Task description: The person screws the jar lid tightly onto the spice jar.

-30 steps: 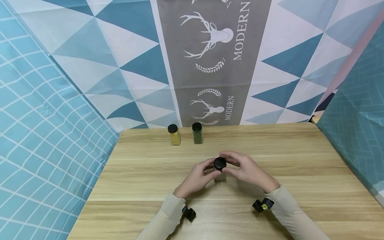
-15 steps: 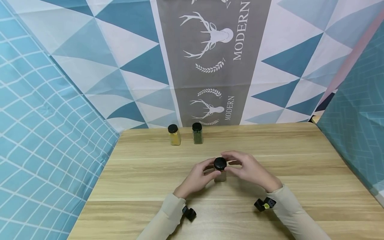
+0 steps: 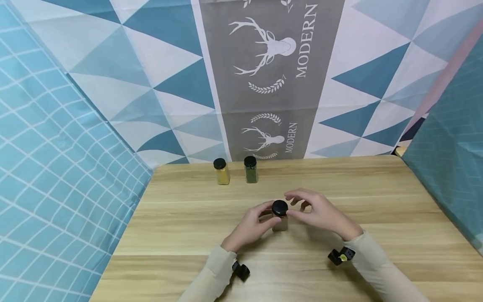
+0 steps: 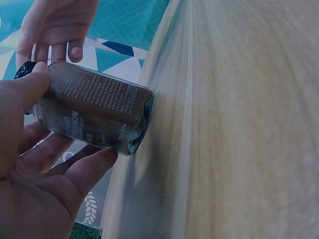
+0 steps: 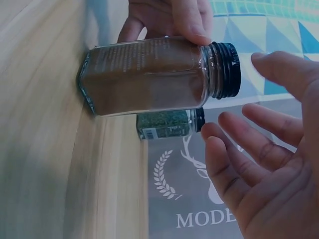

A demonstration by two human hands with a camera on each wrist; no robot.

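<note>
A square glass spice jar [image 3: 280, 224] of brown powder stands upright on the table, its black lid [image 3: 280, 207] on. My left hand [image 3: 250, 226] holds it from the left; in the left wrist view the thumb presses near the neck of the jar [image 4: 94, 102] and the fingers lie on the other side. Printed text covers one face. To the right of the lid is my right hand [image 3: 320, 212], thumb and fingers spread and loosely bent, holding nothing. The right wrist view shows a gap between those fingers and the lid [image 5: 227, 69].
Toward the back of the wooden table [image 3: 358, 180] stand two more black-lidded jars, one with yellow powder [image 3: 223, 175] and one with green flakes [image 3: 251, 173]. Patterned cloth [image 3: 181, 84] hangs behind and at both sides.
My right hand has drawn back from the lid to the right, its fingers opening away. The left hand stays on the jar. The head view has shifted slightly.
</note>
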